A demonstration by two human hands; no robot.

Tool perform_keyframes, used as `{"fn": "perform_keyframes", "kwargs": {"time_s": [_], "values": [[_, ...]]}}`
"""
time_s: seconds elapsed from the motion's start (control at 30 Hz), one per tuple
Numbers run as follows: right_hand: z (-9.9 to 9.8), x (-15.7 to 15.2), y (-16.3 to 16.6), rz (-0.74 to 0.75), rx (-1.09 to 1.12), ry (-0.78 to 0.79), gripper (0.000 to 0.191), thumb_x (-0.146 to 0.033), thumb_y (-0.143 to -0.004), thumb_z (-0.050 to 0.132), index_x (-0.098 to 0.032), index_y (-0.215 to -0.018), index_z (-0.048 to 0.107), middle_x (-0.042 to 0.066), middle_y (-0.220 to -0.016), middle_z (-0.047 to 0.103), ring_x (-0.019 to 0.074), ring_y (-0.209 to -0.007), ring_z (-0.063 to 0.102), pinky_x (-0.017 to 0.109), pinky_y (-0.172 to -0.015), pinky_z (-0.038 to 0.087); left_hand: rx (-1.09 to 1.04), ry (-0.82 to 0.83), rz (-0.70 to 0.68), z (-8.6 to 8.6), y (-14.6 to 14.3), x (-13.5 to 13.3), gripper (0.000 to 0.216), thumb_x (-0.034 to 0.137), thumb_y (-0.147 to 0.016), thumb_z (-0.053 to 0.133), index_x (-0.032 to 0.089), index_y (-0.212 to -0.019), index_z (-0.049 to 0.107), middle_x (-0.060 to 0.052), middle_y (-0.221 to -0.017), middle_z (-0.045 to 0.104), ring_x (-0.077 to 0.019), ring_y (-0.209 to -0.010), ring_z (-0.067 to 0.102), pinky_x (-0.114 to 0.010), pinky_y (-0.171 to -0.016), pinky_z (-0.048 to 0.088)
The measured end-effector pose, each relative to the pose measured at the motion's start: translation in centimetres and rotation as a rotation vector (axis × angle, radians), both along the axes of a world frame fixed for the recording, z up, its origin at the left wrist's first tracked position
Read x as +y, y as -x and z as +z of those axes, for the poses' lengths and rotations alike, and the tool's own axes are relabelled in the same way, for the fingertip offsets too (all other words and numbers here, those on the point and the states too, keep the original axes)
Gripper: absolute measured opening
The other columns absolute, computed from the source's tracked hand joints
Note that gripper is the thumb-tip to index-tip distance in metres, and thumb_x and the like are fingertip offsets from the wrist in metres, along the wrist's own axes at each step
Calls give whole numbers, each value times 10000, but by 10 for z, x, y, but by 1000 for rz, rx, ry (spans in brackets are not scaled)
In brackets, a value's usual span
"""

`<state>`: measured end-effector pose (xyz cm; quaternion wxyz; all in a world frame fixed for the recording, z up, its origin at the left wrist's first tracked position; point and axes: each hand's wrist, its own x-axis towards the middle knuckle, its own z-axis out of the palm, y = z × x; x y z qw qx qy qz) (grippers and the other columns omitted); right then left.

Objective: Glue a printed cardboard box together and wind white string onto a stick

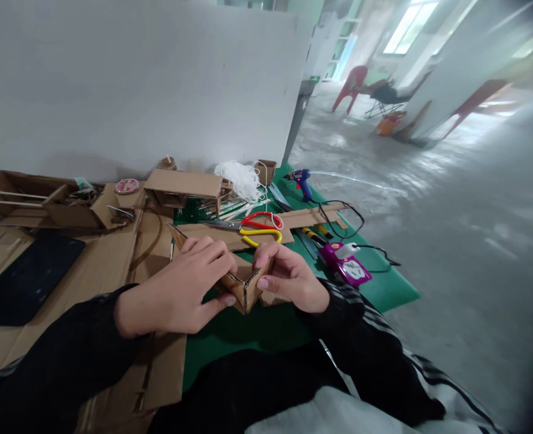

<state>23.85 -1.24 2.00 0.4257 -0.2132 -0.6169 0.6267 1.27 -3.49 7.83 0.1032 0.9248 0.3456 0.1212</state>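
A small cardboard box [247,289] with raw corrugated edges is tilted between my two hands, one corner toward me. My left hand [182,283] is closed over its left side, fingers across the top and thumb low near the front corner. On the right wall, my right hand [293,274] pinches the cardboard between thumb and fingers. Just beyond the box lie scissors [261,229] with one red and one yellow handle, on a flat cardboard strip [309,220]. My left hand hides part of the box.
A blue glue gun [300,179] stands at the table's far right, its cord running to a purple power strip [346,264]. White string [238,179], cardboard boxes [182,182] and a dark flat panel [29,277] lie around. A white partition [135,84] rises behind.
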Motion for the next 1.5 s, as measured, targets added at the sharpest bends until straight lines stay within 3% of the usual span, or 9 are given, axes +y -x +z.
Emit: {"fn": "perform_keyframes", "kwargs": {"time_s": [0.5,0.67,0.83,0.97,1.2,1.5], "values": [[-3,-2,-1,-8,-38,-18,238,-334,-792,744,-202,-891,572,-4,-792,505,122,-685,498,233,-589,452,11,2,-9,-2,-1,-1,154,257,-830,614,189,-909,500,-45,-938,532,-241,-877,452,-397,-757,346],[-7,-8,-7,-1,-78,-11,252,-318,-797,741,-192,-974,615,21,-868,519,130,-715,518,237,-593,472,74,-18,-24,-7,-3,-1,109,268,-854,584,193,-922,546,-51,-946,568,-250,-905,479,-417,-809,342],[-16,-17,-14,-29,-72,50,283,-362,-852,677,-214,-1077,592,25,-915,523,134,-769,521,248,-653,472,131,-3,-50,-11,-9,-7,106,297,-894,548,199,-927,571,-50,-933,595,-253,-917,504,-424,-825,341],[-30,-20,-14,-67,-51,106,309,-391,-872,645,-240,-1121,541,7,-872,513,132,-743,509,234,-609,449,188,-18,-65,-17,-14,-11,132,322,-916,540,197,-931,577,-57,-939,614,-258,-906,511,-415,-799,354],[-50,-15,-13,-55,-90,196,253,-390,-837,680,-180,-940,584,-9,-773,514,114,-646,478,221,-543,380,217,-31,-104,-31,-14,-6,70,261,-912,553,204,-940,582,-53,-952,623,-251,-909,519,-394,-788,361],[-53,-11,-13,-7,-83,199,230,-371,-798,703,-169,-777,594,1,-746,522,138,-691,471,254,-594,361,239,-57,-108,-40,-13,-6,71,295,-930,545,227,-937,565,-12,-967,626,-228,-918,508,-374,-782,327]]}}
